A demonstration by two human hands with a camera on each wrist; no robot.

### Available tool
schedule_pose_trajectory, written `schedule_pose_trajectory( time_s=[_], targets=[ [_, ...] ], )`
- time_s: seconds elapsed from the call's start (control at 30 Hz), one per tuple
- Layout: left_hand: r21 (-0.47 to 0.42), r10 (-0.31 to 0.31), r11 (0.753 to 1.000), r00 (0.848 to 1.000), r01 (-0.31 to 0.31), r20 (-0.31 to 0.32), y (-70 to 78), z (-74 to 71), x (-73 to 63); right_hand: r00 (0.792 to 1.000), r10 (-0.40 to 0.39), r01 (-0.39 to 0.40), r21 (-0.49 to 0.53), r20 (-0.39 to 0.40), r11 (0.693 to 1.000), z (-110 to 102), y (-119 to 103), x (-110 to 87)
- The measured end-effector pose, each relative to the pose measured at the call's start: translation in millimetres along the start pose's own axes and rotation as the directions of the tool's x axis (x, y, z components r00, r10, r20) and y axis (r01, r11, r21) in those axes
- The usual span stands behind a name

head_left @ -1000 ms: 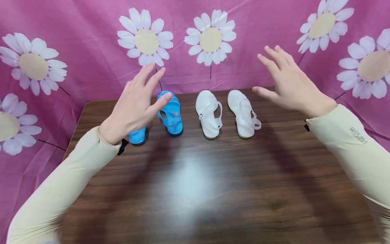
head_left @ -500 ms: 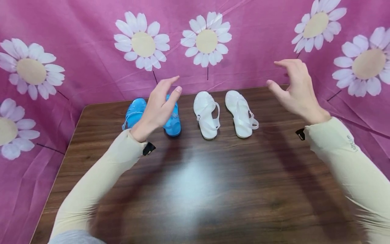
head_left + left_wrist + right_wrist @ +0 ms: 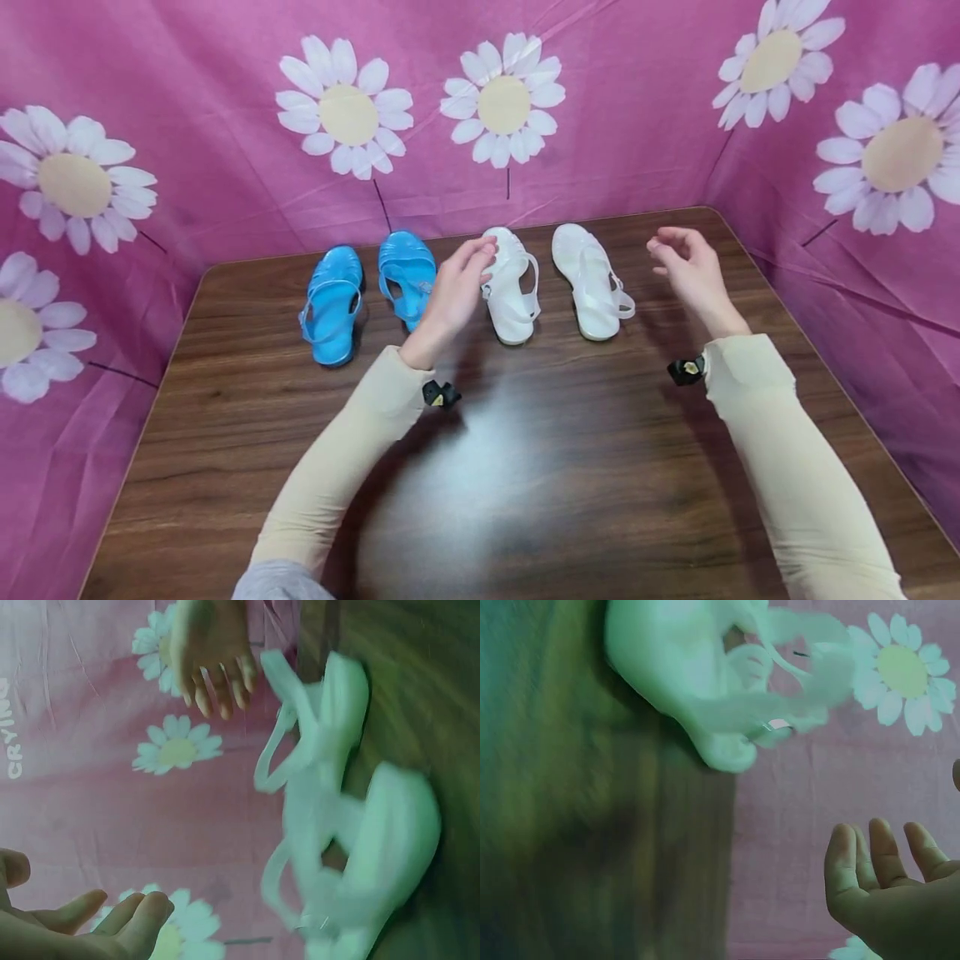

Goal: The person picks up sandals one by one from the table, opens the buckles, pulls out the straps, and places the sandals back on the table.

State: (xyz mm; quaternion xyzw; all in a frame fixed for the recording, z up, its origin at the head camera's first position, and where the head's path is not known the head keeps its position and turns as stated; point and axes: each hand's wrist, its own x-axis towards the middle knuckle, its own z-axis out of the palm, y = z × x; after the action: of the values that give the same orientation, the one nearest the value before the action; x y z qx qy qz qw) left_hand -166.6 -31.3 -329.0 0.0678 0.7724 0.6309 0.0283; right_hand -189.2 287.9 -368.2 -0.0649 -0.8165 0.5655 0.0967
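Note:
Two white jelly sandals, a left-hand one [image 3: 514, 312] and a right-hand one [image 3: 597, 310], lie sole down with toes toward the cloth. My left hand [image 3: 456, 283] hovers between the blue pair and the nearer white sandal, its fingertips overlapping that sandal's edge in the head view. It holds nothing, fingers loosely bent. To the right of the white pair floats my right hand [image 3: 693, 271], also holding nothing, with relaxed, bent fingers. Two blue jelly sandals stand further left, one [image 3: 332, 329] fully visible, the other [image 3: 405, 271] partly hidden by my left hand.
All the sandals rest in a row near the back edge of a dark wooden table [image 3: 570, 467]. A pink cloth [image 3: 225, 192] printed with large daisies hangs behind and along both sides. Each wrist wears a small black camera mount.
Both hands have come down lower. The left has moved rightward from over the blue sandals toward the white ones, uncovering the leftmost blue sandal. The right has bent its fingers. The sandals have stayed put.

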Motion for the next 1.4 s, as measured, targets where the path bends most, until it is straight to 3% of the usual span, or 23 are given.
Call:
schedule_pose_trajectory(
  time_s=[0.13,0.23,0.37,0.53,0.7,0.77,0.83,0.93,1.07,1.4],
  targets=[
    [-0.097,-0.041,0.994,0.999,0.044,0.025,-8.5,20.4,2.0,0.998,0.063,-0.066,0.095,0.027,0.993,9.9,11.4,-7.9],
    [-0.099,-0.067,0.992,0.996,0.073,0.054,-15.5,34.6,1.3,0.993,0.104,-0.110,0.127,0.049,0.986,15.4,17.9,-12.5],
    [-0.019,-0.086,0.996,0.991,0.089,0.104,-26.0,54.0,-3.6,0.985,0.149,-0.161,0.139,0.091,0.977,18.8,26.2,-16.2],
    [0.112,-0.070,0.992,0.982,0.051,0.176,-37.4,79.4,-10.6,0.967,0.198,-0.219,0.128,0.157,0.967,23.0,33.5,-19.0],
    [0.233,-0.071,0.973,0.957,0.004,0.282,-36.5,99.7,-16.5,0.954,0.233,-0.244,0.040,0.187,0.969,27.9,38.9,-21.0],
    [0.261,-0.097,0.965,0.949,0.016,0.301,-36.4,106.0,-14.7,0.950,0.244,-0.255,0.034,0.197,0.966,29.4,40.4,-21.7],
    [0.254,-0.133,0.965,0.947,0.057,0.293,-40.4,112.3,-9.6,0.944,0.255,-0.269,0.038,0.209,0.962,30.4,41.5,-22.4],
    [0.182,-0.231,0.965,0.943,0.190,0.240,-49.5,120.6,-2.4,0.933,0.273,-0.293,0.058,0.234,0.954,32.3,41.5,-23.9],
    [0.055,-0.338,0.941,0.923,0.334,0.183,-59.3,130.7,3.6,0.925,0.285,-0.312,0.071,0.249,0.948,34.5,40.0,-24.9],
    [-0.078,-0.376,0.918,0.916,0.389,0.143,-58.8,145.8,13.8,0.900,0.305,-0.349,0.096,0.311,0.932,39.0,37.3,-25.0]
  ],
)
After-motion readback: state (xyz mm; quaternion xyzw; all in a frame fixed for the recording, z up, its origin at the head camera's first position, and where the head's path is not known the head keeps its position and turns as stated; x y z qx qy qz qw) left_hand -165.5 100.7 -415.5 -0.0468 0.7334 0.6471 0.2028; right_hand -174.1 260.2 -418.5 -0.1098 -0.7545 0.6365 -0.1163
